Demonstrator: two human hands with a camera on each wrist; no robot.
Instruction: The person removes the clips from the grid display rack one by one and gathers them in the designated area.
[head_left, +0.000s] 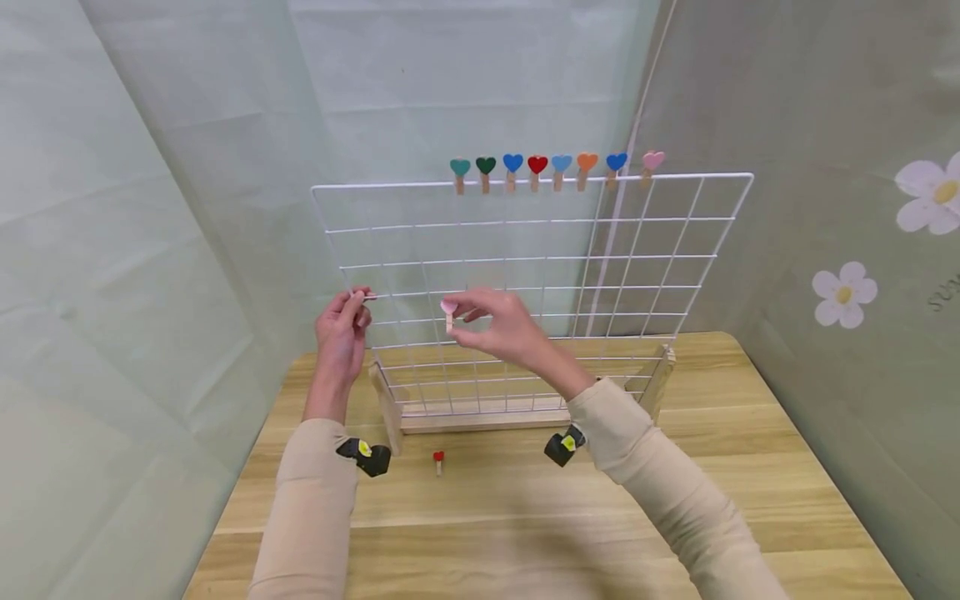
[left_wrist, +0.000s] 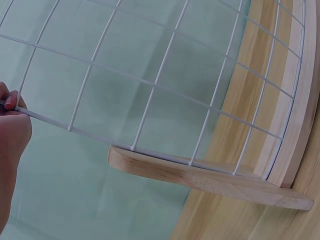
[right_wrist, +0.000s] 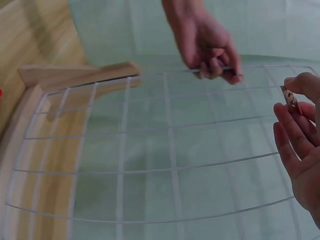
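Clip [head_left: 449, 307], pink-hearted, is pinched by the right hand [head_left: 501, 327] before the wire grid [head_left: 525, 258]; the left hand [head_left: 341, 336] apparently curls its fingers round the grid's side wire, its hold half hidden.

In diffuse light, a soft shadow [head_left: 562, 546] darkened the head view's wood-grain tabletop [head_left: 757, 475], lower centre; wrist views were dimmer.

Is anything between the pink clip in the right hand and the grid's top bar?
Nothing visible. The right hand holds the pink clip before the grid; the top bar is bare left of the teal clip.
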